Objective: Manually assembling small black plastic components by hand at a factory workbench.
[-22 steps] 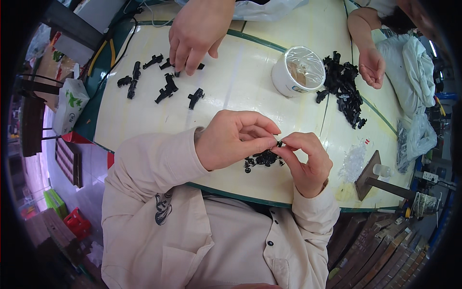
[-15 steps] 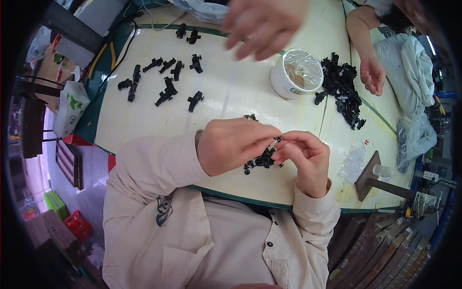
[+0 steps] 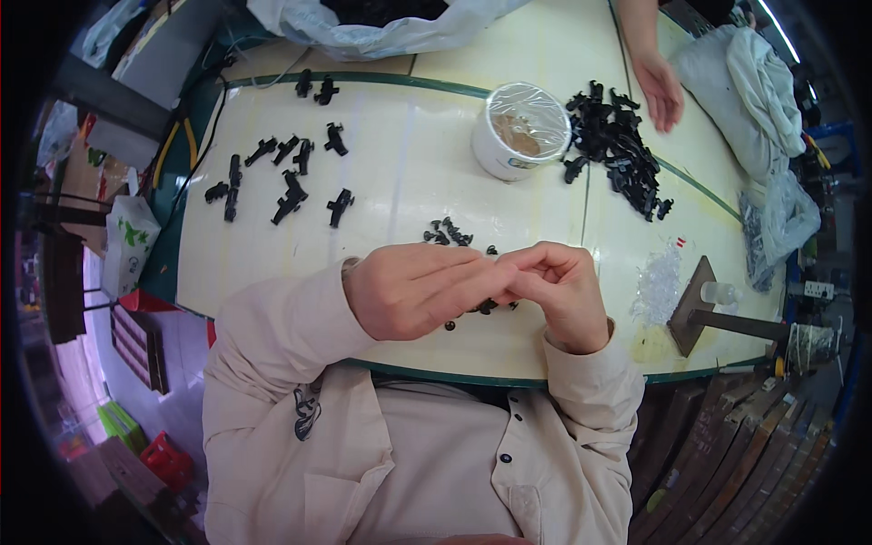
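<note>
Over the near part of the table, my left hand (image 3: 409,292) and my right hand (image 3: 561,292) meet at the fingertips. The left is closed, its long fingers pressed together and its back toward me. My right thumb and fingers are pinched against the left fingertips. Whatever sits between them is hidden by the fingers. Small black round-headed parts (image 3: 449,232) lie just beyond my hands, and more of the same show partly beneath them.
Black plastic clip-like pieces (image 3: 291,200) are spread at the left, with a larger heap (image 3: 622,154) at the right beside a white tub (image 3: 498,154) covered in clear film. Clear small bits (image 3: 658,286) lie near a metal stand (image 3: 695,313). Another person's hand (image 3: 661,95) rests far right.
The small black part seen between my fingertips is now covered as my hands have closed together. Another person's blurred hand has left the far middle. The whole view has shifted slightly.
</note>
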`<state>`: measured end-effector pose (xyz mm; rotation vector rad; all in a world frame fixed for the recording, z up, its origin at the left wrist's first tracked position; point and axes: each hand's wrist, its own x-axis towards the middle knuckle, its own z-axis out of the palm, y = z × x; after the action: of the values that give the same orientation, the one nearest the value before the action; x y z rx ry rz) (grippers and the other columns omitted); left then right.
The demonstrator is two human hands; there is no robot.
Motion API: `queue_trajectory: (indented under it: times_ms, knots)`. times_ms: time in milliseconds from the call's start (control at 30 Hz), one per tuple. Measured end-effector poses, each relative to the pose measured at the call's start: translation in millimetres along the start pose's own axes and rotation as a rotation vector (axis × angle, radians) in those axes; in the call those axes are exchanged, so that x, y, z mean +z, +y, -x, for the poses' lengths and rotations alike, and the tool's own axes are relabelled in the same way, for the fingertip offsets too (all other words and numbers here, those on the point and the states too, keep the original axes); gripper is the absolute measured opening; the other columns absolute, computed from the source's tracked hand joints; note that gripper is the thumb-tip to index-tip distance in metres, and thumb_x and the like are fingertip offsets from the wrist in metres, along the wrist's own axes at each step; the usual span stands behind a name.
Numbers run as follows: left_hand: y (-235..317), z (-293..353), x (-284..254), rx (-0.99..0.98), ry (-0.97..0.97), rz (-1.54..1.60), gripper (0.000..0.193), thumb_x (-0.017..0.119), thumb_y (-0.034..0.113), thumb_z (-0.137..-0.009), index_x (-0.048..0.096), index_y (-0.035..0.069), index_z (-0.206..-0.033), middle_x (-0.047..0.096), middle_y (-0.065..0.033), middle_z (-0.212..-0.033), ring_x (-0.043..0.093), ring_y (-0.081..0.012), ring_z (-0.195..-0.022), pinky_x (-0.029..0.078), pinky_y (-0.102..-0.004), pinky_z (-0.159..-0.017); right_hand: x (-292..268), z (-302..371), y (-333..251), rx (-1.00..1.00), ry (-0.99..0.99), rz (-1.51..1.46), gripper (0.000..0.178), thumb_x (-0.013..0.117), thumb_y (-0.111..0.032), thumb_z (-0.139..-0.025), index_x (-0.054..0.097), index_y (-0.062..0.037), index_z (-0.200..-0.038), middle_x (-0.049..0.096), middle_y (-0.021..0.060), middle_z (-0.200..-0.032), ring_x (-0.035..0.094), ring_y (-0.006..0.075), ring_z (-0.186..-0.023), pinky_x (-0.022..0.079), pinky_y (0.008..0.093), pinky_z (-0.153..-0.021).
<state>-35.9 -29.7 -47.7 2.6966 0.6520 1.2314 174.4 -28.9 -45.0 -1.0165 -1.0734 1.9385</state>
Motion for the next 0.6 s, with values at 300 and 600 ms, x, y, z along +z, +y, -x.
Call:
queue_trajectory:
  times_ms: [300, 600]
  knots:
    - [-36, -65, -57, -0.254, -0.267, -0.161, 0.038, 0.074, 0.019, -0.070, 0.061, 0.005, -0.104, 0.065, -0.0120, -0.088, 0.063, -0.0272, -0.082, 0.051, -0.0340, -0.070, -5, 2, -3, -0.149, 0.121, 0.011, 0.012, 0.061, 0.004, -0.082, 0.062, 0.0084, -0.092, 0.066, 0.0132, -0.087, 0.066, 0.0168, -0.078, 0.053, 0.0216, -0.067]
    - [-133, -212, -14, -0.409, -0.837, -0.184, 0.059, 0.061, 0.042, -0.084, 0.051, -0.004, -0.118, 0.059, -0.0211, -0.108, 0.055, -0.0315, -0.102, 0.045, -0.0353, -0.086, -34, -8, -6, -0.554, 0.410, 0.069, 0.011, 0.061, 0.003, -0.082, 0.063, 0.0067, -0.092, 0.066, 0.0122, -0.085, 0.066, 0.0187, -0.077, 0.052, 0.0253, -0.071]
